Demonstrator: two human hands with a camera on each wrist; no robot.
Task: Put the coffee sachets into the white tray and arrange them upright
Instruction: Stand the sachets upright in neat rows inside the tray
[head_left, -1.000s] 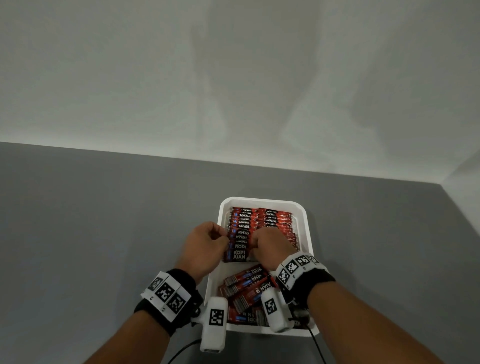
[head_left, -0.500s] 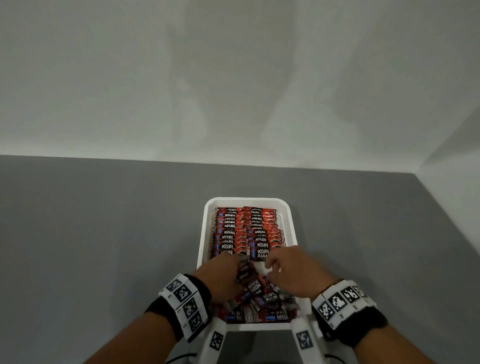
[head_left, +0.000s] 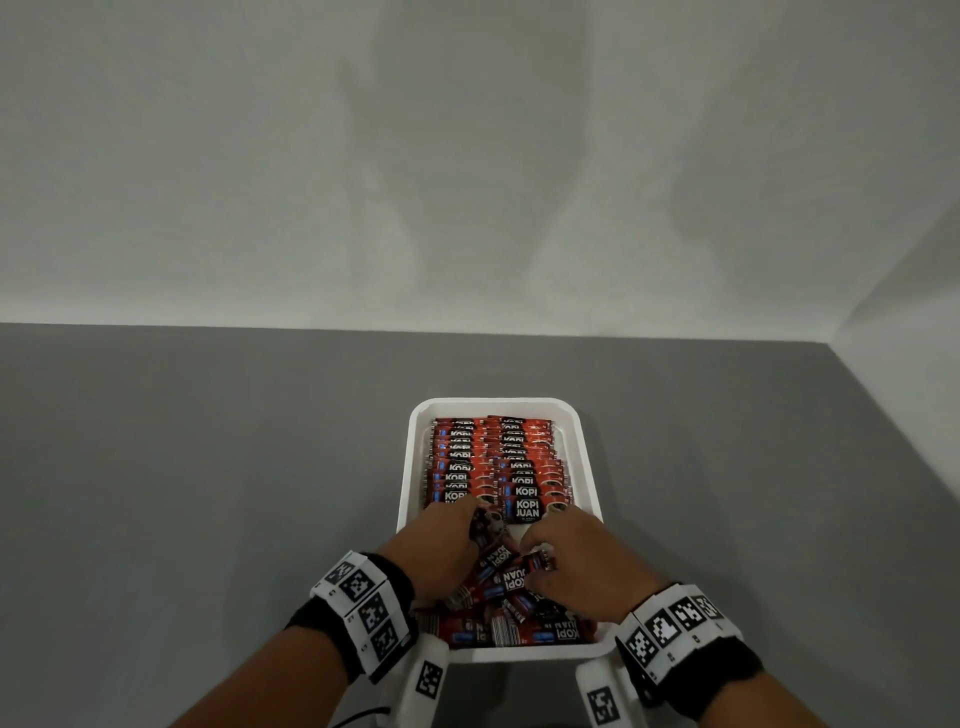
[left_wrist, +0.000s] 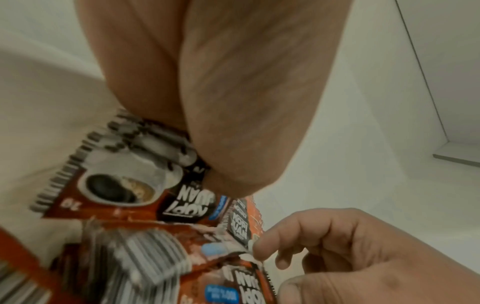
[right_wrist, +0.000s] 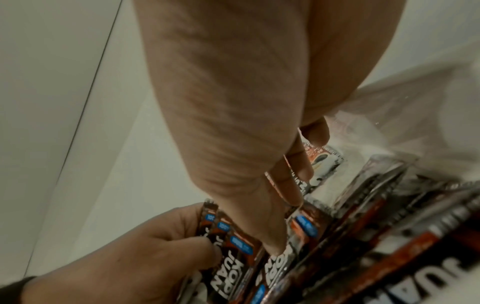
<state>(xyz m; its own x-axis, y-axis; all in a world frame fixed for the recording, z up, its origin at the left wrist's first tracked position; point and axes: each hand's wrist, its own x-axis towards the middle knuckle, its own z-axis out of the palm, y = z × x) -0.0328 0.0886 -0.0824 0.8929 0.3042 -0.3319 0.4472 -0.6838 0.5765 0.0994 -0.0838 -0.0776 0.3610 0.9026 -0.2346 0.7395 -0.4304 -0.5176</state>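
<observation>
The white tray (head_left: 493, 405) lies on the grey table. Its far part holds two rows of red-and-black coffee sachets (head_left: 493, 462) standing upright. A loose pile of sachets (head_left: 519, 631) fills the near end. Both hands are down in that pile. My left hand (head_left: 475, 525) curls its fingers around a few sachets (right_wrist: 228, 246), seen in the right wrist view. My right hand (head_left: 535, 551) pinches one sachet (right_wrist: 322, 162), thumb pressed onto the pile. In the left wrist view a sachet (left_wrist: 145, 185) hangs under my left palm, with the right hand's fingertips (left_wrist: 259, 251) on another.
The grey table (head_left: 208, 493) stretches to the left and right of the tray. A white wall (head_left: 467, 156) rises behind the table and another closes the right side. The tray's near rim sits between my wrists.
Both hands left the front of the upright rows and came back toward me into the loose pile, where they now grip sachets. The view has shifted slightly.
</observation>
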